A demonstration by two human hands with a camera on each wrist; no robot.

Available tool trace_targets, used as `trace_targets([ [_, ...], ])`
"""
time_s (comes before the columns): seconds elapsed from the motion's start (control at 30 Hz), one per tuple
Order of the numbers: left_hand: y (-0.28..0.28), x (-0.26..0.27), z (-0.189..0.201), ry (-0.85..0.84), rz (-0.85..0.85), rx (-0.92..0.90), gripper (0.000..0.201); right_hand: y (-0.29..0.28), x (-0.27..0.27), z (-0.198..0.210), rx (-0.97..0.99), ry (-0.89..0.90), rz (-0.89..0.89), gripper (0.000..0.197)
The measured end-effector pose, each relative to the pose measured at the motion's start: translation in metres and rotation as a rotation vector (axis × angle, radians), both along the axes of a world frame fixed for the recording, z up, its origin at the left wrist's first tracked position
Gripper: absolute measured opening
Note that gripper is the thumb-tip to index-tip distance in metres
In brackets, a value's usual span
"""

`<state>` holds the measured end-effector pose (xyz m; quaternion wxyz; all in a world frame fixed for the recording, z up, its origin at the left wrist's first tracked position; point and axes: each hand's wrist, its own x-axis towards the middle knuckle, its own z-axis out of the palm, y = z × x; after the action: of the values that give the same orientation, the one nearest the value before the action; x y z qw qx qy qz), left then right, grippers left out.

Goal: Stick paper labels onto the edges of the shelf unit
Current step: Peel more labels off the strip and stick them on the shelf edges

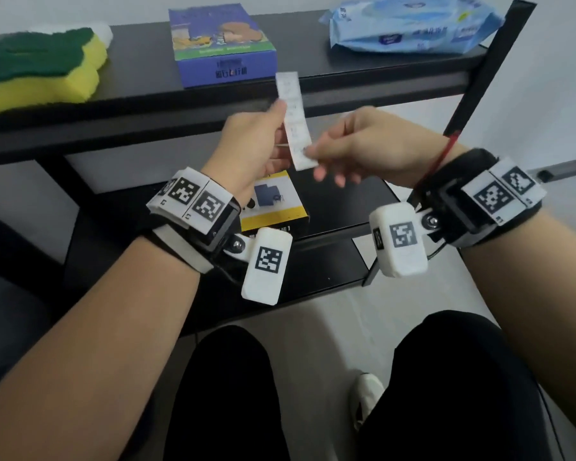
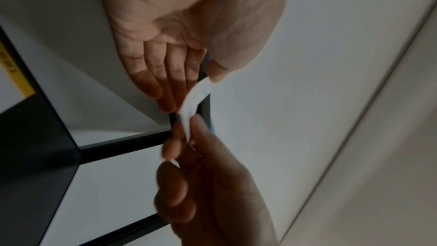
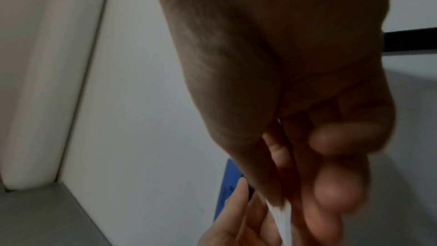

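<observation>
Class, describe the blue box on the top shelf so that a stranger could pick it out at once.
Find the black shelf unit and its top board. Three things lie there: a sponge at the left, a wipes pack at the right, and between them the blue box, the only hard, square-cornered one.

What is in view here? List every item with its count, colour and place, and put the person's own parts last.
label strip: one, white, upright in front of the top shelf edge, held by both hands
shelf unit: one, black, across the upper frame, with a lower shelf below
sponges: a pile, yellow and green, top shelf, left end
blue box: one, blue with printed art, top shelf, middle
wipes pack: one, light blue, top shelf, right end
yellow box: one, yellow, white and black, lower shelf, partly behind the left hand
shoe: one, white, on the floor between the legs
left hand: pinches the strip's middle
right hand: pinches the strip's lower end
</observation>
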<state>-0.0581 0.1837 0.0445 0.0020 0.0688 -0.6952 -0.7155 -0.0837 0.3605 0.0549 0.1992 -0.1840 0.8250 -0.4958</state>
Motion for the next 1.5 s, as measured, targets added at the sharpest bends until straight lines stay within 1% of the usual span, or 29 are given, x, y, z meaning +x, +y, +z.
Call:
trace_targets([
  [0.07, -0.01, 0.009, -0.014, -0.011, -0.03, -0.044, 0.031, -0.006, 0.001, -0.01, 0.101, -0.052, 0.101, 0.018],
  [0.17, -0.027, 0.023, -0.039, -0.044, -0.048, -0.098, 0.028, -0.02, -0.001, -0.02, 0.217, -0.105, 0.214, 0.03],
  [0.27, -0.05, 0.033, -0.06, -0.067, -0.061, -0.138, 0.027, -0.042, -0.003, -0.029, 0.258, -0.136, 0.271, 0.038],
  [0.37, -0.073, 0.042, -0.075, -0.085, -0.037, -0.176, 0.025, -0.066, -0.012, -0.04, 0.191, -0.1, 0.22, 0.036],
  [0.47, -0.095, 0.048, -0.088, -0.113, 0.041, -0.197, 0.019, -0.093, -0.022, -0.057, 0.083, -0.095, 0.135, 0.025],
  [0.53, -0.105, 0.052, -0.095, -0.133, 0.06, -0.233, 0.02, -0.109, -0.024, -0.069, 0.043, -0.102, 0.112, 0.021],
  [0.67, -0.125, 0.059, -0.108, -0.163, 0.125, -0.265, 0.021, -0.139, -0.026, -0.087, 0.024, -0.091, 0.15, 0.018],
  [0.83, -0.146, 0.066, -0.119, -0.147, 0.252, -0.221, 0.013, -0.162, -0.029, -0.099, 0.0, -0.029, 0.209, 0.017],
  [0.9, -0.15, 0.068, -0.122, -0.146, 0.296, -0.204, 0.009, -0.166, -0.029, -0.104, 0.013, 0.0, 0.238, 0.017],
  [1.07, -0.153, 0.069, -0.13, -0.151, 0.368, -0.173, 0.008, -0.173, -0.028, -0.113, 0.016, 0.041, 0.252, 0.015],
  [1.33, -0.15, 0.068, -0.13, -0.125, 0.366, -0.167, 0.007, -0.169, -0.027, -0.12, -0.021, 0.056, 0.198, 0.017],
  [1.5, -0.146, 0.066, -0.132, -0.126, 0.355, -0.191, 0.006, -0.167, -0.023, -0.123, -0.049, 0.042, 0.2, 0.02],
])
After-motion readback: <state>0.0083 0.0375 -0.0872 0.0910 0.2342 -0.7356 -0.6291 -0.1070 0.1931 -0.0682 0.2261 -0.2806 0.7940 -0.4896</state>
